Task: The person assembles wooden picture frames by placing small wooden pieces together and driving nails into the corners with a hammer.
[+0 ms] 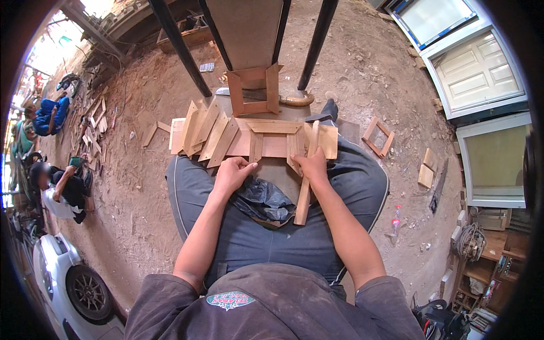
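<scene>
A three-sided wooden frame with mitred corners lies on a flat board across my lap, its open side toward me. My left hand is closed at the near end of its left piece, thumb against the wood. My right hand is closed around the middle of a hammer's wooden handle, and its fingertips touch the frame's right piece. The dark hammer head points away from me. Several cut wooden pieces with angled ends lie overlapping left of the frame. The undersides of both grips are hidden.
Beyond the board, a four-sided wooden frame leans at a black-legged stand. Black plastic lies between my legs. Another frame, a saw and a bottle are on the right. Two people and a white car are left.
</scene>
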`<state>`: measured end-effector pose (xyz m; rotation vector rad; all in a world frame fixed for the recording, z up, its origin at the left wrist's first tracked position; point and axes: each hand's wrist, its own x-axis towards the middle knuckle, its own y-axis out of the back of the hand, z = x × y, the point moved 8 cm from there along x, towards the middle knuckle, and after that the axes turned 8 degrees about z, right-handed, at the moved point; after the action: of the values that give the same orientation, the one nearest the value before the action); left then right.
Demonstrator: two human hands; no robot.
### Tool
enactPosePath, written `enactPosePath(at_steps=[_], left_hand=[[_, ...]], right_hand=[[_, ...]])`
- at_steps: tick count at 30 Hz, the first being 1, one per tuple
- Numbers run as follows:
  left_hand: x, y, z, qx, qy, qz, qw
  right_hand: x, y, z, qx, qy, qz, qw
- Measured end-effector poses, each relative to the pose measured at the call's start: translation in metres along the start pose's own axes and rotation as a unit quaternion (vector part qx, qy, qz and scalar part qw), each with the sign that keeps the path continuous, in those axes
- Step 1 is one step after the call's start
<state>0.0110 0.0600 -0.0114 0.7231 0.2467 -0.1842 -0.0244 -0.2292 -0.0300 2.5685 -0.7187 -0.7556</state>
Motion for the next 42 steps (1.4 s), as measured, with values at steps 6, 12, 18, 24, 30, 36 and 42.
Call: enactPosePath(at_steps=[6,12,18,24,30,36,42], left_hand=[[-0.001,0.000,0.001,-0.001,-0.011,0.003,1.000],[-0.003,-0.002,0.002,0.001,-0.009,-0.005,1.000],[-0.007,0.000,0.001,0.017,-0.001,-0.010,1.000],[-0.006,-0.003,0.004,0.016,-0.007,-0.017,1.000],[-0.007,-0.002,0.004,0.017,-0.001,-0.023,1.000],[-0.008,-0.001,0.005,0.000,-0.014,-0.008,1.000],[-0.007,-0.002,0.004,0.001,-0.018,-0.009,1.000]], right_hand=[[-0.002,0.002,-0.004,-0.007,-0.003,0.003,1.000],[0.005,0.000,0.008,-0.013,-0.008,0.007,1.000],[-0.002,-0.001,0.001,-0.009,-0.034,-0.013,0.999],[0.010,-0.001,0.013,-0.037,0.000,0.013,0.999],[0.010,-0.003,0.014,-0.029,-0.006,0.009,1.000],[0.007,-0.002,0.010,-0.002,-0.008,0.002,1.000],[0.006,-0.002,0.009,-0.006,-0.013,-0.004,1.000]])
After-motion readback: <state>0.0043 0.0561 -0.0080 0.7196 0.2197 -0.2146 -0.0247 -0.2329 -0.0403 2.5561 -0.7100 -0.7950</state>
